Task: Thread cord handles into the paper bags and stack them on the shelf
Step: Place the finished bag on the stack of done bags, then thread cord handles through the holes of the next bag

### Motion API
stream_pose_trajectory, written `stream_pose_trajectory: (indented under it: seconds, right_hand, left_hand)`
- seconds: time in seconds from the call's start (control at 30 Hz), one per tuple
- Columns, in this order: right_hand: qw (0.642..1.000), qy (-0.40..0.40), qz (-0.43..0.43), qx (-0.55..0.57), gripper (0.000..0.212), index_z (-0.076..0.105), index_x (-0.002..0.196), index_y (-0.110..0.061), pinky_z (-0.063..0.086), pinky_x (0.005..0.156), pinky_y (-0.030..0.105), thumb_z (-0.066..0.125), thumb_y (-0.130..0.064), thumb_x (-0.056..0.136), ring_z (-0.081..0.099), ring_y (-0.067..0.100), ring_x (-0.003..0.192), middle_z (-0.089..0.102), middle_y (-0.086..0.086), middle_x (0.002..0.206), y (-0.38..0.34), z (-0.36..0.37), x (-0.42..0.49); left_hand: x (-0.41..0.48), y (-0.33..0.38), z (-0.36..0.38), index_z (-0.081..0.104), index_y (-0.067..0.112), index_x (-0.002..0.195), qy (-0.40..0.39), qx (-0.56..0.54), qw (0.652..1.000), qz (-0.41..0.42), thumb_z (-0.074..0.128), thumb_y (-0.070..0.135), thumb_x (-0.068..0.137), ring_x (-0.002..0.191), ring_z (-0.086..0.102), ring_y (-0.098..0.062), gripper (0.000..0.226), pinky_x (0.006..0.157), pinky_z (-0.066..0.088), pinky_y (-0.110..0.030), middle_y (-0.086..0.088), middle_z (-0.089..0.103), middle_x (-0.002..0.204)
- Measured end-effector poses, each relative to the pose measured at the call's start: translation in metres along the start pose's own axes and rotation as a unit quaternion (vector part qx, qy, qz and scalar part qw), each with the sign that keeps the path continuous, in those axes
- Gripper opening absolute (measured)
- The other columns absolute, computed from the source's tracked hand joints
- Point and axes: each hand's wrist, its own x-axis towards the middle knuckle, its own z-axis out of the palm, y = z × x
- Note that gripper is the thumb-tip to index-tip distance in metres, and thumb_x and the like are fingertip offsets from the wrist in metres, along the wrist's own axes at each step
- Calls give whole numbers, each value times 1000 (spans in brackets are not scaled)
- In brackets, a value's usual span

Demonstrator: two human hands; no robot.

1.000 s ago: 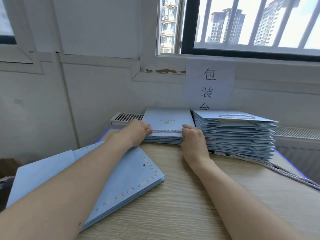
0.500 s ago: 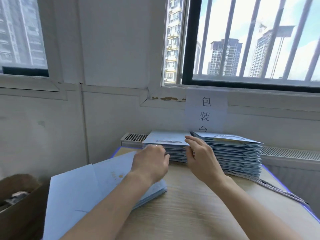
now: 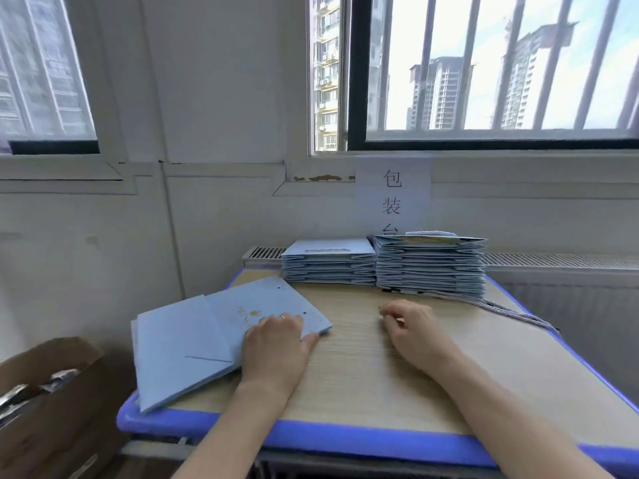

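We see a wooden tabletop (image 3: pixel 380 392) with a blue edge, and a brown cardboard box (image 3: pixel 45 409) beside and below its left end. A loose pile of flat blue paper bags (image 3: pixel 186 350) lies at the tabletop's left, overhanging the near edge, with punched holes showing in the top bag. Against the wall stand two finished stacks that touch: the taller stack (image 3: pixel 428 267) on the right and the lower stack (image 3: pixel 328 267) on the left. Grey cords (image 3: pixel 501 307) trail from under the taller stack toward the right edge. The left hand (image 3: pixel 276 347) rests flat on the top bag's near right corner, its grip open and the thumb at the bag's edge. The right hand (image 3: pixel 411 330) sits over bare wood, fingers loosely curled; its grip seems to hold nothing, though the fingertips are blurred.
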Motion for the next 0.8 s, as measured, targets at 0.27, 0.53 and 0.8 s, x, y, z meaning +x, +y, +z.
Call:
stream_pose_trajectory:
  seconds: [0.27, 0.53, 0.8]
  right_hand:
    - [1000, -11, -14, -1, 25, 75, 108, -6, 40, 95, 16, 53, -3, 95, 62, 17, 108, 71, 3, 113, 2, 1, 2]
    - [999, -14, -32, -14, 25, 73, 107, -6, 38, 92, 14, 52, -1, 94, 62, 18, 108, 69, 1, 112, 5, 7, 3]
    - [998, -26, -52, -6, 33, 61, 126, -8, 42, 98, 20, 49, -4, 95, 57, 10, 105, 56, -4, 131, 0, 8, 1]
  left_hand:
    - [-4, 8, -4, 61, 23, 99, 90, 10, 993, 74, 45, 48, 101, 94, 63, -17, 30, 67, 39, -30, 4, 65, 97]
    - [4, -1, 20, 57, 24, 60, 202, -21, 951, 232, 79, 36, 73, 52, 57, -9, 29, 38, 37, -21, 12, 54, 57]
    - [10, -4, 32, 58, 25, 61, 230, -23, 940, 252, 41, 44, 86, 59, 59, -7, 36, 37, 44, -26, 14, 62, 64]
